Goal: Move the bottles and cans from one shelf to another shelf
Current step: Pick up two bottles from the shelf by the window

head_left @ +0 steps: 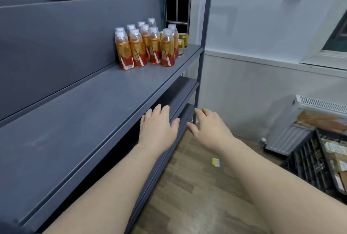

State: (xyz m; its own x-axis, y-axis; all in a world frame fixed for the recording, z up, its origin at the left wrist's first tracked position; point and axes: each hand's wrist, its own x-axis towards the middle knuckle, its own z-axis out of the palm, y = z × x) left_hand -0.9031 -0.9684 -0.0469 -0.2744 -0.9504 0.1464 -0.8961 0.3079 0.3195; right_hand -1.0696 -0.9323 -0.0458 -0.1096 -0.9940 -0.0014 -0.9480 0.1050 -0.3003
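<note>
1. Orange-filled bottles (146,45) with white caps stand upright in a tight cluster on the grey upper shelf (93,106), toward its far end, at about eleven o'clock from the hands.
2. Gold cans (183,37) stand just beside that cluster at its three o'clock, near the end post.
3. Palm down, the left hand (157,126) hovers before the lower shelf (180,90), under the upper shelf's front edge. Its fingers are straight and close together, the thumb is stuck out, and it holds nothing.
4. At its three o'clock the right hand (208,128) hangs over the wood-look floor (187,186), fingers loosely spread, gripping nothing. The thumbs are near each other, not touching.
5. A white radiator (309,119) stands at three o'clock of the right hand, with a black crate (308,160) at four.
</note>
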